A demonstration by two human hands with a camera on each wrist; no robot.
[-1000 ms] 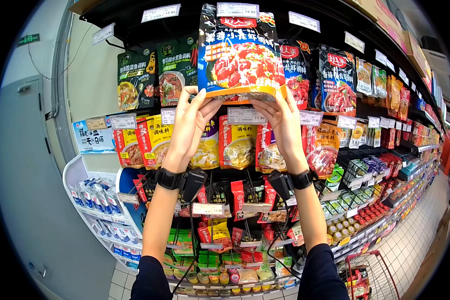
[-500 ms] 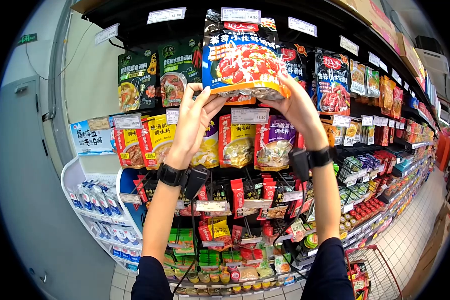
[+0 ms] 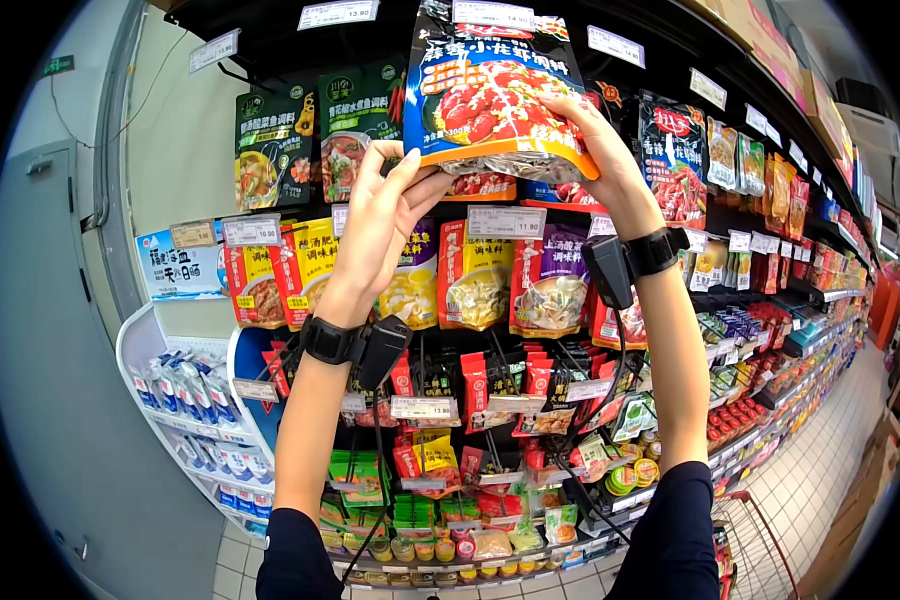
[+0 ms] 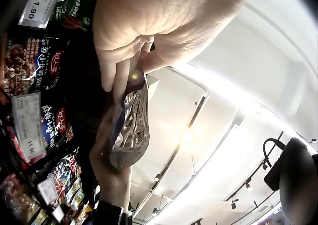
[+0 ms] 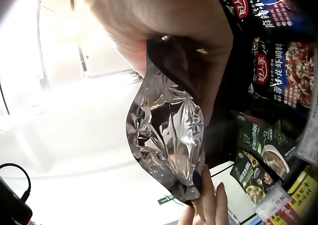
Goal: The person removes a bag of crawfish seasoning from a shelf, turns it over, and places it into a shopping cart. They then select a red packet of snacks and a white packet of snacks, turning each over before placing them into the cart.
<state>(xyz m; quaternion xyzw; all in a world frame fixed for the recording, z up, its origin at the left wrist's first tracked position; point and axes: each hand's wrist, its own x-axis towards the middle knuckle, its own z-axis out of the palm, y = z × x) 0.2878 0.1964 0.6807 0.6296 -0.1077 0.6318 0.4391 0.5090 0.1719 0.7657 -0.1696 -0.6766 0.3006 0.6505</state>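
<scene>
A black and blue seasoning pouch, with crayfish pictured on its front, is held up at the top of the head view. My left hand pinches its lower left corner between thumb and fingers. At the lower right my right hand grips the pouch, thumb lying across the printed front and the other fingers behind. The bottom fold bulges open toward me; its crinkled silver underside fills the middle of the right wrist view. In the left wrist view the same silver base shows between both hands. A price tag overlaps the pouch's top.
Green pouches hang left of the held one, similar black pouches to the right. Yellow and red packets hang below, behind projecting price tags. A white side rack stands left, a wire cart lower right.
My right hand has shifted from beneath the bottom edge to the pouch's right side, thumb now over the front. The silver underside shows more. The left hand keeps hold of its corner.
</scene>
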